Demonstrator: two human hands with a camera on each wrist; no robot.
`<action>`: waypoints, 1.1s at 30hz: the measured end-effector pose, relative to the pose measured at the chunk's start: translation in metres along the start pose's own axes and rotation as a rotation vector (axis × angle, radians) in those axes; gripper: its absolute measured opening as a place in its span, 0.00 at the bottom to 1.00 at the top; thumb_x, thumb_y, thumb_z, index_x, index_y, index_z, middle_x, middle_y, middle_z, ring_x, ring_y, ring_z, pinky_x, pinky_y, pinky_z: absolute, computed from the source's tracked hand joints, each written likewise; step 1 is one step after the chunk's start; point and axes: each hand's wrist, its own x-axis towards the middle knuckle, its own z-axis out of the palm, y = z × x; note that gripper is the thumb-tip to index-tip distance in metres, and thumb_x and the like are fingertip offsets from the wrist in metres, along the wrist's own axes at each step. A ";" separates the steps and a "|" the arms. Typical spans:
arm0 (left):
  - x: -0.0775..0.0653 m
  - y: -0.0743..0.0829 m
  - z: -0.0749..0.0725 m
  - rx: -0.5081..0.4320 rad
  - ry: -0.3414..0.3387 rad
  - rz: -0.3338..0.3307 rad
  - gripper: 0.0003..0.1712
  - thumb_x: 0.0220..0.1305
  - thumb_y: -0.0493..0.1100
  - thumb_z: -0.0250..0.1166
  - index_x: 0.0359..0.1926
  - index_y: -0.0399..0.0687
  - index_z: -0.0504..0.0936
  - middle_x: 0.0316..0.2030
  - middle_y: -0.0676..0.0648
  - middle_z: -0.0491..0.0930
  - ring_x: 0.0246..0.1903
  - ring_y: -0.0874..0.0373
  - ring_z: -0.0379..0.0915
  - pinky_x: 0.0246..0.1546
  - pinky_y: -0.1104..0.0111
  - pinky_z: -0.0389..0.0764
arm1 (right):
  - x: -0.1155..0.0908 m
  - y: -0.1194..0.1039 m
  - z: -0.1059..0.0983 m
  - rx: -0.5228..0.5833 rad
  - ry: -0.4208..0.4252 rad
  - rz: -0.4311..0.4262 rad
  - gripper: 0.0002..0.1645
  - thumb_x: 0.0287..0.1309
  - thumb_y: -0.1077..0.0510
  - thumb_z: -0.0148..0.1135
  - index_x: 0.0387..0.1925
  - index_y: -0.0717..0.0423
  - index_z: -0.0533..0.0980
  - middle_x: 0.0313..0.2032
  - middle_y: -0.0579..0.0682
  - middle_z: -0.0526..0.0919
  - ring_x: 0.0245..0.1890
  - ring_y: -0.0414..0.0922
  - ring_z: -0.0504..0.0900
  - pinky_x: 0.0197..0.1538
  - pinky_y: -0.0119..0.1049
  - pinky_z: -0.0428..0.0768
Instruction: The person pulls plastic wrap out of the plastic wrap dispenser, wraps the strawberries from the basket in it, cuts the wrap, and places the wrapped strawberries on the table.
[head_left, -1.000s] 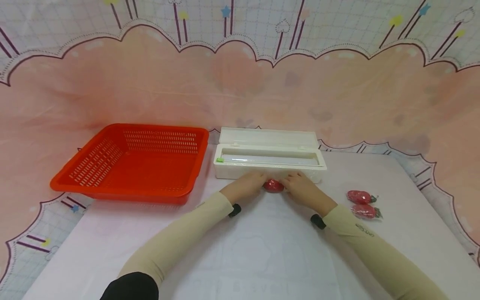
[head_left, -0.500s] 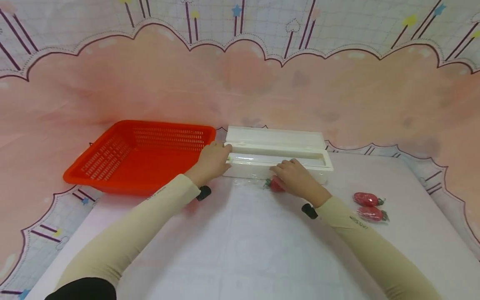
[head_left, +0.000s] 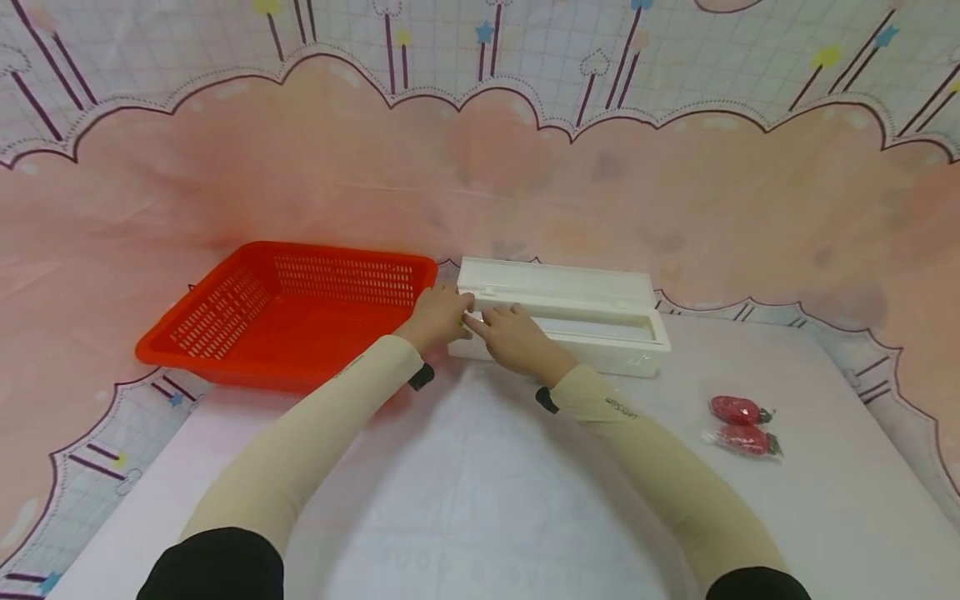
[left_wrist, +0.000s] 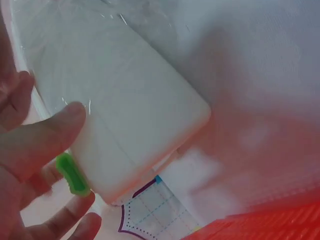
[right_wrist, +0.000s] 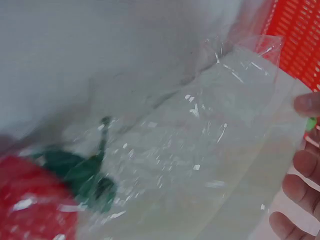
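Note:
A white cling film dispenser [head_left: 645, 360] stands with its lid raised, and clear film [right_wrist: 200, 135] hangs over its front. At its left end my left hand [head_left: 438, 317] grips the edge, thumb in front and fingers around the green slider [left_wrist: 73, 175]. My right hand [head_left: 517, 343] reaches across the dispenser to that same end, its index fingertip close to the slider, fingers loosely extended. Whether it touches the slider cannot be told. Below the film in the right wrist view lies a red strawberry [right_wrist: 35, 205] with a green top; in the head view it is hidden.
A red plastic basket [head_left: 225, 367] stands left of the dispenser, near my left hand. Two film-wrapped strawberries [head_left: 738, 410] lie to the right on the white-covered table [head_left: 465, 500]. A patterned cloth [head_left: 525, 192] hangs behind.
Both hands first worked at the strawberry before the dispenser. My left hand then moved left to the dispenser's end. The right hand left the strawberry and slid left to join it.

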 end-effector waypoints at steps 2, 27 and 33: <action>0.000 -0.001 0.002 -0.008 0.010 0.012 0.20 0.56 0.49 0.68 0.48 0.50 0.78 0.45 0.43 0.77 0.48 0.47 0.69 0.50 0.56 0.71 | 0.004 -0.002 0.002 0.013 -0.030 0.018 0.22 0.61 0.61 0.54 0.58 0.47 0.71 0.47 0.52 0.77 0.47 0.47 0.77 0.43 0.42 0.76; -0.003 0.003 0.008 -0.038 0.098 -0.041 0.15 0.52 0.49 0.71 0.38 0.48 0.81 0.43 0.45 0.79 0.44 0.49 0.71 0.46 0.61 0.70 | -0.003 -0.004 0.027 0.008 0.326 0.165 0.04 0.57 0.61 0.59 0.35 0.50 0.77 0.27 0.51 0.78 0.33 0.49 0.77 0.37 0.42 0.74; -0.006 0.004 0.008 -0.015 0.096 -0.031 0.13 0.53 0.48 0.70 0.36 0.48 0.79 0.42 0.44 0.78 0.45 0.48 0.71 0.46 0.60 0.68 | -0.008 -0.003 0.024 0.030 0.340 0.217 0.04 0.57 0.59 0.61 0.29 0.53 0.74 0.26 0.51 0.77 0.31 0.49 0.75 0.35 0.43 0.74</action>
